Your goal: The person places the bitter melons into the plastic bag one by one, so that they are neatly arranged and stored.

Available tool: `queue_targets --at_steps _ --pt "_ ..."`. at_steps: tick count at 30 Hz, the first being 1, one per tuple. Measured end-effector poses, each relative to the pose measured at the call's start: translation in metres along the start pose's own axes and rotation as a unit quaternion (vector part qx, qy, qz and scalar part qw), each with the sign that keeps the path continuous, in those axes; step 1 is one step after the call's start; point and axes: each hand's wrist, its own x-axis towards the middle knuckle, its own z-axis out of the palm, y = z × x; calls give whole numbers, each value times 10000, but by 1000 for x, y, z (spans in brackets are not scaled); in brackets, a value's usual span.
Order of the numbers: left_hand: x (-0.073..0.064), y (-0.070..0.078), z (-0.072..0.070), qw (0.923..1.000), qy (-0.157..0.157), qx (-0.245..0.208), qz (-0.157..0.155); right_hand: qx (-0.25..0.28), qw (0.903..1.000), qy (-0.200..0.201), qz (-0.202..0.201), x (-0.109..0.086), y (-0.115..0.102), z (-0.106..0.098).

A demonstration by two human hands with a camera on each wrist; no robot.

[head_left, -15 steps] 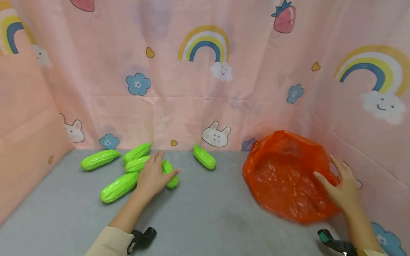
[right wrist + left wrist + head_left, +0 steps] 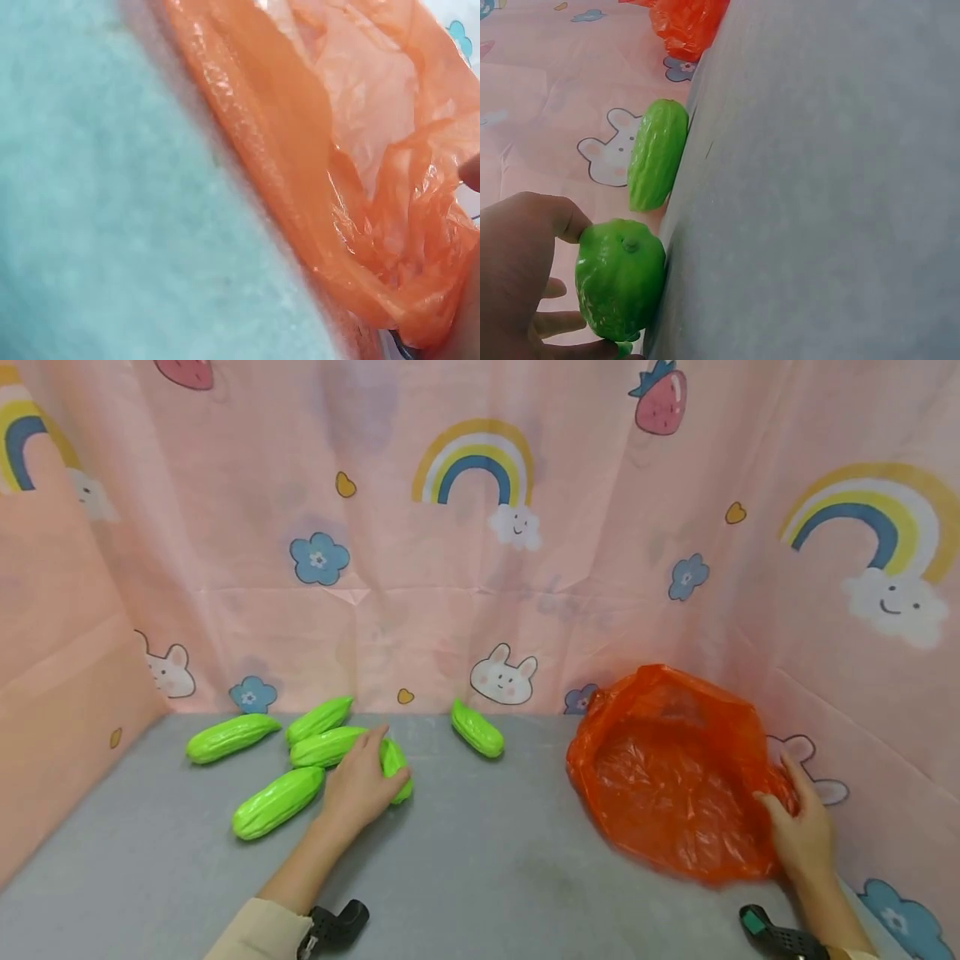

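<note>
My left hand [image 2: 358,785] pinches a bright green ribbed gourd [image 2: 392,766] between thumb and fingers, with the gourd at the table. In the left wrist view this gourd [image 2: 620,277] shows its blunt end, the thumb on one side and fingertips on the other. My right hand [image 2: 808,835] grips the right rim of a red-orange plastic bag [image 2: 675,793], whose mouth gapes toward me. Crumpled film of the bag [image 2: 390,225] fills much of the right wrist view; most of that hand lies outside it.
Left of my left hand lie several more green gourds, one [image 2: 279,803] nearest me and another [image 2: 232,737] farthest left. A single gourd [image 2: 477,729] lies by the back wall. Pink printed cloth [image 2: 420,610] walls the grey table [image 2: 480,877] at back and sides.
My left thumb has drawn in against the gourd. My right thumb and fingers have come together at the bag's rim, where they were spread before.
</note>
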Motion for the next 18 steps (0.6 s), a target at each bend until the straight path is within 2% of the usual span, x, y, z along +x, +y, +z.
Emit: queue_targets --at_steps 7,15,18 --pt "-2 2 2 9998 -145 -93 101 -80 9996 -121 -235 -5 -10 2" --pt "-2 1 6 9994 -211 -156 210 -396 9936 -774 -726 -6 -28 4" --pt "-3 1 7 9994 -169 -117 260 -620 9911 -841 -821 -6 -35 6"
